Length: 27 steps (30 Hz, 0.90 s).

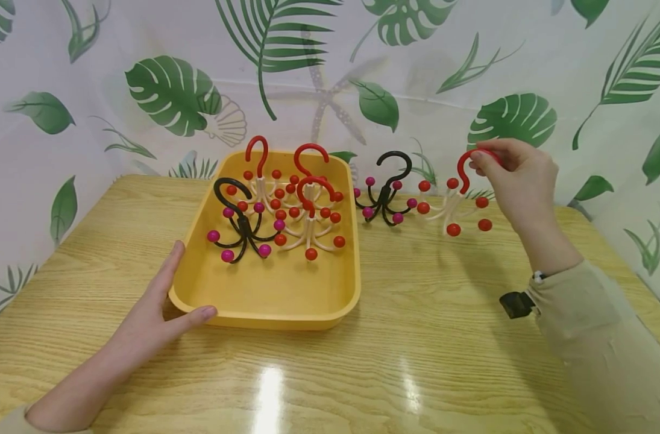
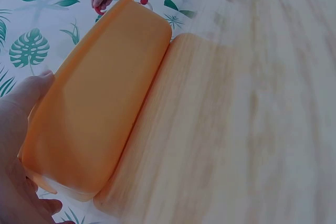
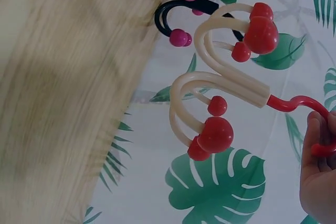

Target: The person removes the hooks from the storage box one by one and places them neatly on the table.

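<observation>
hook hanger (image 3: pixel 244 87), red-and-cream | right hand (image 1: pixel 522 178) nearer, fingers pinching its top; body below-left, axis slightly tilted | yellow tray (image 1: pixel 286 292) leftward, left hand (image 1: pixel 153 319) spread against it

Loose beige cloth right sleeve (image 1: pixel 590 328) is creasing toward its cuff, small black boxy device (image 1: pixel 516 304) is jutting out beside that cuff, beige cloth left sleeve (image 1: pixel 28 425) is ringing the forearm (image 1: pixel 93 377)

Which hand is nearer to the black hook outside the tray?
Right. The right hand pinches a red hook right of the black hook; the left hand is farther, to its left, touching the yellow tray.
</observation>
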### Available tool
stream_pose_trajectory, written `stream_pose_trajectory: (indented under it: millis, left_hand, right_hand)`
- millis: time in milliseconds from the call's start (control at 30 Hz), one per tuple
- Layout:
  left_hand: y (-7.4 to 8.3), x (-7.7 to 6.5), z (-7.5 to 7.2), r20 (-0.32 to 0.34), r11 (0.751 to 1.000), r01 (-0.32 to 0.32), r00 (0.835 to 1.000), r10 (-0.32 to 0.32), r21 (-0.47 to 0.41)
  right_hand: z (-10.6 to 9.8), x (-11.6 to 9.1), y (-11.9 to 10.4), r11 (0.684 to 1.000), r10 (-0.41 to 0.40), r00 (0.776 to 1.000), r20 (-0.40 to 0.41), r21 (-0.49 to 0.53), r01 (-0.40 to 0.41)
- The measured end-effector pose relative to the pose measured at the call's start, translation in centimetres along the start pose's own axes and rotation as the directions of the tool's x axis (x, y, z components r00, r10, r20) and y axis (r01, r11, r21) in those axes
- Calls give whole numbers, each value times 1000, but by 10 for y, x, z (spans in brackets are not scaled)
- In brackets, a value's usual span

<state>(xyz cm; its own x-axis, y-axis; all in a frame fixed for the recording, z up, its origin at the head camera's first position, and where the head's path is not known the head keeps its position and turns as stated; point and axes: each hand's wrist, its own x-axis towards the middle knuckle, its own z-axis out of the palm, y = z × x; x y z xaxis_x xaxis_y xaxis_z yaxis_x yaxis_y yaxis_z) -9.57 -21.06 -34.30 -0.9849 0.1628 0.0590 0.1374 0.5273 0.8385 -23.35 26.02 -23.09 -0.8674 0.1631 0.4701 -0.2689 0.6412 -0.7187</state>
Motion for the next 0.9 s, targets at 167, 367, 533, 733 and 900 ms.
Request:
stream_pose_trajectory:
  millis: [167,367,533,733,900]
  left_hand:
    - [0,0,0,2,1000,4,1000,-4,2]
    - [-1,1,0,1,1000,-7,1000,7,7]
    - [-1,1,0,2,1000,-4,1000,4,7]
    - [-2,1,0,3,1000,-2,1000,2,8]
    - [-3,1,-1,3,1000,-9,1000,9,-8]
  right_hand:
    - [3,4,9,999,47,999,13,-6,-47]
    - [9,10,21,996,83,996,28,-41,-82]
    - [15,14,31,994,85,995,45,-79,-82]
    - [22,15,39,989,68,997,49,-136,-60]
    - [27,17,42,987,67,997,49,-148,-59]
